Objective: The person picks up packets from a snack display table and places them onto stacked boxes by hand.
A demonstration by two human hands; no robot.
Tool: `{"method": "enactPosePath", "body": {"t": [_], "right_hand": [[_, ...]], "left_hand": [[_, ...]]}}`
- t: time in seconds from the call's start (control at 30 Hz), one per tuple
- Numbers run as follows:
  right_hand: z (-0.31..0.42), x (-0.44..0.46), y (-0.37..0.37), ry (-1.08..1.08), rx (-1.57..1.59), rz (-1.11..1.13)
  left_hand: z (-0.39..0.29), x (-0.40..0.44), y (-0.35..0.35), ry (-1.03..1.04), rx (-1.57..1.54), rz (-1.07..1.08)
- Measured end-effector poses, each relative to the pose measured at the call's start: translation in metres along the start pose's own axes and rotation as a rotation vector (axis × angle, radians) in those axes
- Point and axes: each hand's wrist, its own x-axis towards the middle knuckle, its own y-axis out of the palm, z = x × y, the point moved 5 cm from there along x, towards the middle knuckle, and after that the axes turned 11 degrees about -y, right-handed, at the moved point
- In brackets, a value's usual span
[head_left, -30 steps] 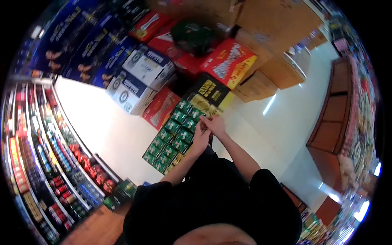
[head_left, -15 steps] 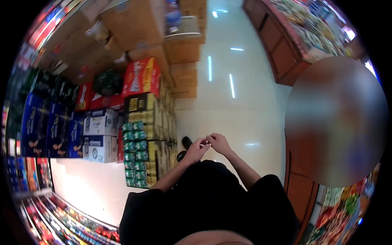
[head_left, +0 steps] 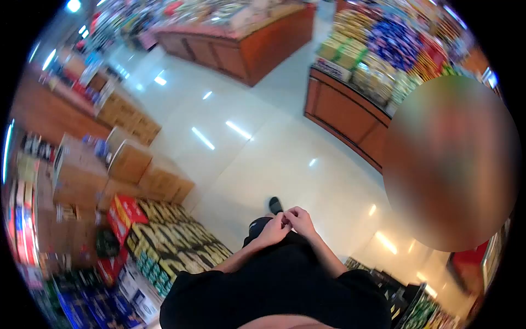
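Observation:
My left hand (head_left: 275,229) and my right hand (head_left: 299,221) meet at the fingertips in front of my dark shirt. The fingers of both are bent and pressed together. Whether anything small lies between them is too small to tell. Below and beyond them a dark shoe (head_left: 275,205) shows on the pale floor. Left of my left forearm, stacked gold and black packs (head_left: 175,233) stand beside green packs (head_left: 153,272).
Cardboard boxes (head_left: 129,162) and a red box (head_left: 127,211) stand at the left. Wooden counters (head_left: 345,122) with packaged goods are ahead and right. A blurred oval covers the right side. Dark goods (head_left: 383,288) stand at the lower right.
The view has swung rightward, so the stacked packs and boxes now sit lower left and the wooden counters have come into the centre. My hands stay together, slightly lower in view.

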Motion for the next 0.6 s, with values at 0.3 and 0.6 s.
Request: {"method": "enactPosePath", "body": {"t": [0.3, 0.6], "right_hand": [[-0.015, -0.011, -0.156, -0.015, -0.039, -0.363], [0.006, -0.024, -0.401, 0.127, 0.071, -0.64]], "left_hand": [[-0.085, 0.1, 0.114, 0.104, 0.27, 0.386], [-0.249, 0.224, 0.286, 0.186, 0.372, 0.712]]}}
